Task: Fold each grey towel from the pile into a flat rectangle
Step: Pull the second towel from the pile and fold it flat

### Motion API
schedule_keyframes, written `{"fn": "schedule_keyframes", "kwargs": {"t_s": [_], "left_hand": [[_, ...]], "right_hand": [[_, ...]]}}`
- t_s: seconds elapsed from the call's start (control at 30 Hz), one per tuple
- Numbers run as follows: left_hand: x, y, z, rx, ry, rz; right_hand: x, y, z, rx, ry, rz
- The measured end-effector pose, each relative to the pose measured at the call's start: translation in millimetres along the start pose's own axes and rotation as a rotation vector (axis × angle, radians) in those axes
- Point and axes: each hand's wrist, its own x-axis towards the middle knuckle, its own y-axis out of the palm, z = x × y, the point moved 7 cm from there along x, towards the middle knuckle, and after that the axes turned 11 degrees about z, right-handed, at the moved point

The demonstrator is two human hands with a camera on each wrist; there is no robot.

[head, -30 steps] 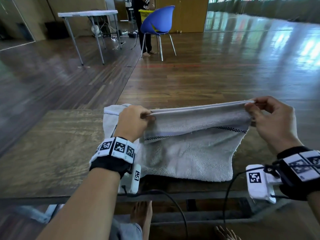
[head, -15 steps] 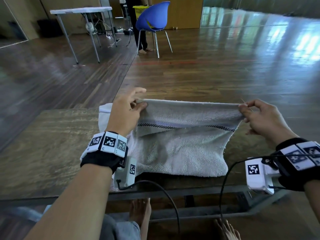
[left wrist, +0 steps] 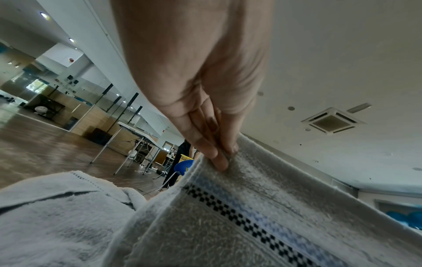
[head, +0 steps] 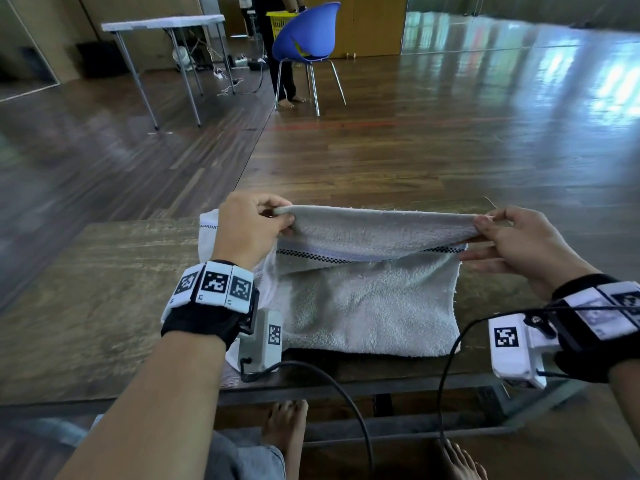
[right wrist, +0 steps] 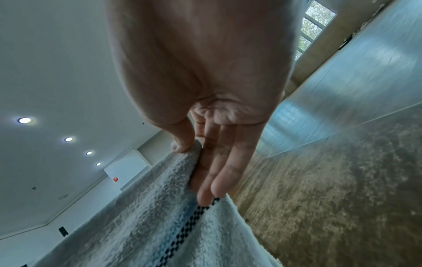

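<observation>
Worn brown planks of the low table (head: 86, 306) lay under the grey towel (head: 363, 306), whose near half rested flat on the wood by the table's front edge while its far edge was lifted and stretched level between my hands. Across the raised part ran a checked black stripe (head: 329, 258), sagging slightly toward the middle. My left hand (head: 252, 230) had its fingers and thumb curled tight on the left end of that raised edge; from the left wrist view my fingertips (left wrist: 219, 160) pressed into the pile just above the stripe. My right hand (head: 519, 244) pinched the right end between thumb and forefinger, and in the right wrist view the remaining fingers (right wrist: 219, 173) lay straight along the cloth, their tips touching the stripe. Behind my left hand, another towel (head: 207, 230) sat bunched on the table, partly hidden. Both wrists wore black bands with white coded tags. Beyond the table stretched a glossy wooden floor (head: 450, 140), where a blue chair (head: 308, 39) stood with a person standing behind it beside a yellow basket (head: 278, 20), and a white folding table (head: 162, 22) stood to the left.
</observation>
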Motion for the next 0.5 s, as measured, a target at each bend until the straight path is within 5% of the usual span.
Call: {"fn": "schedule_keyframes", "kwargs": {"t_s": [0.2, 0.3, 0.4, 0.5], "left_hand": [[2.3, 7.3, 19.8, -0.012, -0.216, 0.086], [4.7, 8.2, 19.6, -0.092, -0.266, 0.078], [7.1, -16.6, -11.5, -0.096, -0.023, -0.197], [1.3, -35.2, -47.0, -0.321, 0.306, -0.321]], "right_hand": [[-1.8, 7.2, -2.0, -0.001, 0.047, 0.046], [-1.9, 10.5, 14.4, 0.025, -0.075, 0.012], [-7.1, 12.2, 46.8, 0.196, -0.365, 0.003], [-24.2, 7.4, 76.4, 0.369, -0.684, 0.072]]}}
